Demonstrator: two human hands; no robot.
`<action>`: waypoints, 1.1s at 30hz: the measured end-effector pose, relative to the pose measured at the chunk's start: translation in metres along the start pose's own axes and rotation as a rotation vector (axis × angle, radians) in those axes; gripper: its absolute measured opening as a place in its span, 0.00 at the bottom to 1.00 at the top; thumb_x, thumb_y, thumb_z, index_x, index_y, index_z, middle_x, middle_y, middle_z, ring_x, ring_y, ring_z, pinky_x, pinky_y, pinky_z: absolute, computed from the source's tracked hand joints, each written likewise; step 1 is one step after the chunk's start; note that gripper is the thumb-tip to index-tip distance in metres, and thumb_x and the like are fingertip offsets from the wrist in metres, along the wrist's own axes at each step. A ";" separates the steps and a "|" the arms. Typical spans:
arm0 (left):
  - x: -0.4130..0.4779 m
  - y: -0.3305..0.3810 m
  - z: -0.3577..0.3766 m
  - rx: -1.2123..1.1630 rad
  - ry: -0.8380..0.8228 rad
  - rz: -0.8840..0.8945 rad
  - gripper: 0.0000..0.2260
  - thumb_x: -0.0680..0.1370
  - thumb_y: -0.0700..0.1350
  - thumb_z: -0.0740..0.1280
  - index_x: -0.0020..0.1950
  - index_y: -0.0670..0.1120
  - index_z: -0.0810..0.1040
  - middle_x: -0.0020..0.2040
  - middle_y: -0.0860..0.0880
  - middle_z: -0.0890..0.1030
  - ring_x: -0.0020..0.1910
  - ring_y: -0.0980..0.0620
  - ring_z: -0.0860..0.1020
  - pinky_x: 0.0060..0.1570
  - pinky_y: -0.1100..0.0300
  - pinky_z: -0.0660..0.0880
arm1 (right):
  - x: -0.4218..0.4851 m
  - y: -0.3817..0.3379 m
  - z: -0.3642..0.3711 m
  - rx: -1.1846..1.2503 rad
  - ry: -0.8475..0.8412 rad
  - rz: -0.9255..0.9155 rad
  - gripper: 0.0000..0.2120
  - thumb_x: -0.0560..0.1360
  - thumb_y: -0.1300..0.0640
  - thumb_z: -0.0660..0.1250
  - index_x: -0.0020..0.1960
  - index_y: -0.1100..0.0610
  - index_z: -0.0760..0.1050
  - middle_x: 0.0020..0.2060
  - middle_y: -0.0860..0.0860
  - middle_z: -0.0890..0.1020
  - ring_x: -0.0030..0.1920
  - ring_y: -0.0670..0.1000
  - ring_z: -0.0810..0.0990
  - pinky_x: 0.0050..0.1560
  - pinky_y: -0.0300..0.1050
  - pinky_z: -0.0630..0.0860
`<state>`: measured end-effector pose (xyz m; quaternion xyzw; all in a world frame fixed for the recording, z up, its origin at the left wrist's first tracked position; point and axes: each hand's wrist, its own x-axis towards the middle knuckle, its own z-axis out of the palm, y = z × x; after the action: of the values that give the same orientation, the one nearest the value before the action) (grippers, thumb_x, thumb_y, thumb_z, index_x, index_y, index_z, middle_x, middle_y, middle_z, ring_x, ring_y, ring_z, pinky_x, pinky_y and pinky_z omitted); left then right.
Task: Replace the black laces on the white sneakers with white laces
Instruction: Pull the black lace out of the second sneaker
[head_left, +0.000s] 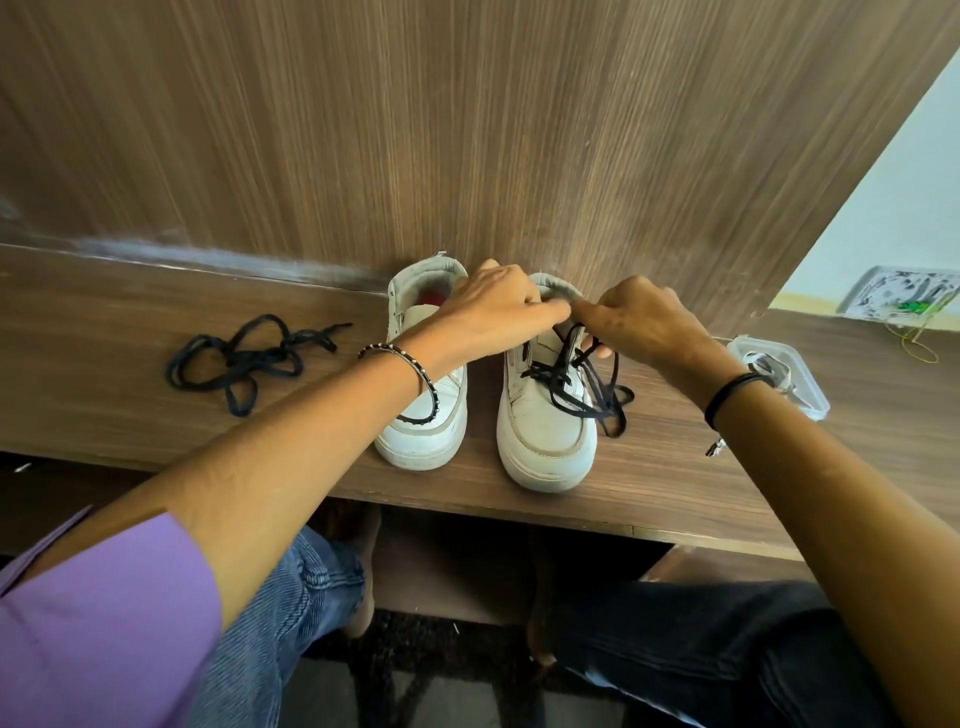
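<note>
Black lace (571, 387) is being pinched by the right hand (641, 322); the left hand (498, 306) fingers (545, 310) are gripping the sneaker (543, 431) collar. Loosening crossings gently from the top seems wisest.

Soft, even daylight, brightest at the right; sharp centre, wide-angle bending and blur toward the edges.

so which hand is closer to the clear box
Right. The right hand pinches the lace just left of the box; the left hand is farther left, gripping the collar of the laced sneaker.
</note>
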<state>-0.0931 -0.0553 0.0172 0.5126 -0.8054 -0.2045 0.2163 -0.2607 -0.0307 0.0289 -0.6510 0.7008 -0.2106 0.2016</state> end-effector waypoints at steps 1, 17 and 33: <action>0.002 -0.002 0.002 0.078 -0.026 0.030 0.17 0.79 0.55 0.65 0.37 0.45 0.77 0.46 0.48 0.78 0.58 0.51 0.69 0.53 0.52 0.63 | -0.001 0.000 0.000 0.000 -0.008 -0.006 0.32 0.79 0.36 0.64 0.48 0.68 0.81 0.39 0.55 0.81 0.36 0.52 0.74 0.31 0.41 0.70; 0.003 0.000 -0.006 -0.905 0.107 -0.306 0.10 0.77 0.48 0.62 0.36 0.49 0.74 0.41 0.47 0.84 0.48 0.50 0.82 0.58 0.50 0.73 | -0.009 -0.001 -0.006 0.022 -0.013 -0.035 0.27 0.79 0.39 0.63 0.47 0.65 0.80 0.40 0.54 0.79 0.38 0.51 0.75 0.33 0.42 0.69; -0.002 0.004 -0.003 0.407 0.006 0.274 0.11 0.78 0.56 0.68 0.57 0.53 0.76 0.46 0.53 0.71 0.44 0.53 0.67 0.57 0.54 0.62 | -0.006 -0.003 -0.003 0.006 -0.034 -0.028 0.23 0.80 0.41 0.63 0.42 0.60 0.80 0.36 0.51 0.80 0.36 0.48 0.76 0.33 0.40 0.70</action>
<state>-0.0936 -0.0521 0.0210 0.4325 -0.8912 -0.0051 0.1368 -0.2593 -0.0249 0.0327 -0.6637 0.6874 -0.2044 0.2124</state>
